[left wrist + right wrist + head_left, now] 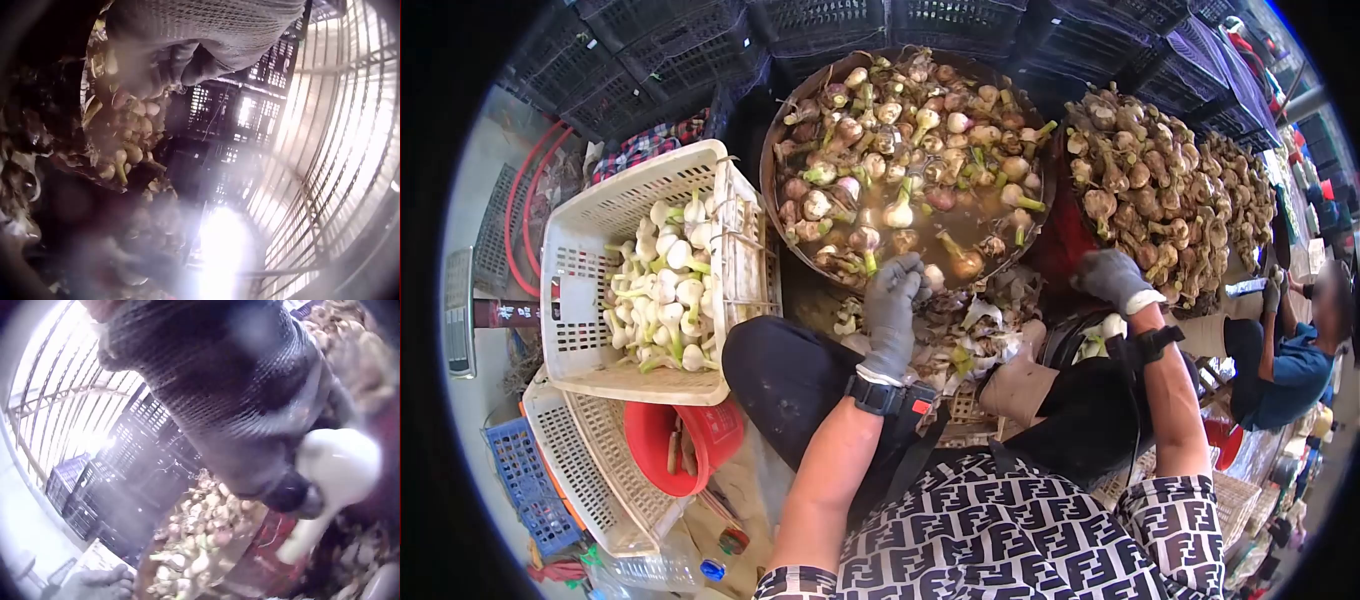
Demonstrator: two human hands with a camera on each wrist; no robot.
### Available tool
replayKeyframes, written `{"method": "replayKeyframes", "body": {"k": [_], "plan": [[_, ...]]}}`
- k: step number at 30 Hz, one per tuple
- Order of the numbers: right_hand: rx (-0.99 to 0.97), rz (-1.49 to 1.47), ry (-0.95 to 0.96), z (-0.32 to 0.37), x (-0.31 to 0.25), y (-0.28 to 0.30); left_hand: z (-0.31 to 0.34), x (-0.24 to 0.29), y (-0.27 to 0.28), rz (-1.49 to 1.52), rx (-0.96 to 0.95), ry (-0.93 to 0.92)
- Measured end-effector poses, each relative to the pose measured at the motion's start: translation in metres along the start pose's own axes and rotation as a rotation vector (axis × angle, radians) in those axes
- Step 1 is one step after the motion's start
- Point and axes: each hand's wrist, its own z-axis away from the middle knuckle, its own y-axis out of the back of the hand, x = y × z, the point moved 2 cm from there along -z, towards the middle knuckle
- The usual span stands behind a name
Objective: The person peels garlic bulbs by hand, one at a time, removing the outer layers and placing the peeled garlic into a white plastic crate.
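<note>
My gloved right hand (1115,280) is over the gap between the round tub and the heap of unpeeled bulbs. In the right wrist view its fingers grip a clean white garlic bulb (340,464) with its pale stem pointing down; the hand hides this bulb in the head view. At the near rim of the round tub (768,180) is my gloved left hand (890,315), fingers loosely bent, with nothing seen in them. Murky water in the tub holds many garlic bulbs (900,205), some with green stems.
A white crate (570,330) of cleaned garlic stands at left, above a red bucket (720,435). Brown unpeeled garlic (1160,190) is heaped at right. Peeled skins (970,345) lie between my knees. Stacked black crates (820,25) line the back. Another person (1285,365) sits at right.
</note>
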Motion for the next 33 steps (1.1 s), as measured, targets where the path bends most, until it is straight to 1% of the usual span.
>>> {"method": "replayKeyframes", "body": {"k": [2, 3, 4, 5, 6, 7, 9, 10, 12, 13, 15, 16, 17, 18, 19, 20, 21, 22, 23, 24, 25, 26, 27, 28, 29, 30, 31, 32, 33], "plan": [[0.238, -0.31, 0.058, -0.019, -0.028, 0.011, 0.001, -0.001, -0.004, -0.031, -0.002, -0.019], [0.229, -0.385, 0.096, -0.039, -0.044, 0.008, 0.0, -0.001, -0.004, -0.039, -0.004, 0.001], [0.373, -0.514, 0.28, -0.07, -0.055, -0.011, -0.001, -0.002, -0.004, -0.047, -0.006, 0.021], [0.364, -0.474, 0.289, -0.091, -0.074, -0.016, -0.002, -0.002, -0.002, -0.05, 0.0, 0.022], [0.423, -0.367, 0.3, -0.106, -0.093, -0.022, -0.003, -0.003, 0.0, -0.042, 0.023, 0.028], [0.21, -0.334, 0.25, -0.11, -0.115, -0.008, -0.004, -0.003, 0.002, -0.033, 0.048, 0.029], [0.205, -0.268, 0.199, -0.136, -0.139, -0.025, -0.005, -0.001, 0.003, -0.069, 0.06, -0.001], [0.207, -0.266, 0.206, -0.148, -0.145, -0.036, -0.005, 0.0, 0.003, -0.075, 0.046, 0.022], [0.041, -0.291, 0.146, -0.158, -0.152, -0.048, -0.005, 0.0, 0.002, -0.089, 0.029, 0.042], [0.041, -0.288, 0.147, -0.16, -0.15, -0.053, -0.006, -0.001, 0.001, -0.087, 0.03, 0.041], [0.112, -0.374, 0.128, -0.141, -0.143, -0.036, -0.008, -0.001, -0.002, -0.086, 0.013, 0.047], [0.115, -0.418, 0.163, -0.13, -0.137, -0.025, -0.009, -0.002, -0.003, -0.084, 0.013, 0.046], [0.106, -0.483, 0.166, -0.126, -0.128, -0.022, -0.01, -0.004, -0.004, -0.186, -0.019, 0.037], [0.126, -0.574, 0.108, -0.113, -0.124, -0.013, -0.01, -0.006, -0.005, -0.29, -0.054, 0.029], [0.149, -0.663, 0.047, -0.101, -0.12, -0.006, -0.01, -0.008, -0.005, -0.288, -0.059, 0.031], [0.229, -0.912, 0.088, -0.095, -0.118, -0.012, -0.009, -0.006, -0.008, -0.606, -0.092, -0.222], [0.233, -0.91, 0.086, -0.089, -0.116, -0.02, -0.007, -0.005, -0.012, -0.919, -0.122, -0.482], [0.232, -1.223, 0.146, -0.083, -0.117, -0.027, -0.005, -0.008, -0.015, -0.897, -0.182, -0.494], [0.227, -1.537, 0.21, -0.07, -0.122, -0.027, -0.003, -0.012, -0.017, -0.896, -0.182, -0.499], [0.138, -1.57, 0.151, -0.044, -0.126, -0.015, -0.001, -0.016, -0.019, -0.906, -0.213, -0.507], [0.143, -1.573, 0.156, -0.036, -0.127, -0.019, 0.001, -0.019, -0.019, -0.918, -0.246, -0.514], [0.167, -1.594, 0.204, -0.028, -0.128, -0.022, -0.001, -0.018, -0.018, -0.842, -0.279, -0.492], [0.191, -1.613, 0.252, -0.022, -0.129, -0.025, -0.001, -0.017, -0.016, -0.846, -0.282, -0.498], [0.19, -1.633, 0.301, -0.019, -0.127, -0.028, 0.0, -0.016, -0.014, -0.897, -0.308, -0.53], [0.195, -1.637, 0.303, -0.014, -0.124, -0.029, 0.003, -0.013, -0.014, -0.948, -0.334, -0.563], [0.139, -1.679, 0.325, -0.009, -0.122, -0.03, 0.007, -0.01, -0.015, -0.951, -0.34, -0.569], [0.083, -1.72, 0.347, -0.004, -0.121, -0.031, 0.01, -0.008, -0.016, -0.948, -0.339, -0.537], [0.094, -1.724, 0.348, 0.0, -0.119, -0.031, 0.012, -0.005, -0.017, -0.943, -0.34, -0.507], [0.077, -1.771, 0.367, 0.004, -0.117, -0.032, 0.013, -0.003, -0.018, -0.942, -0.347, -0.515]]}}
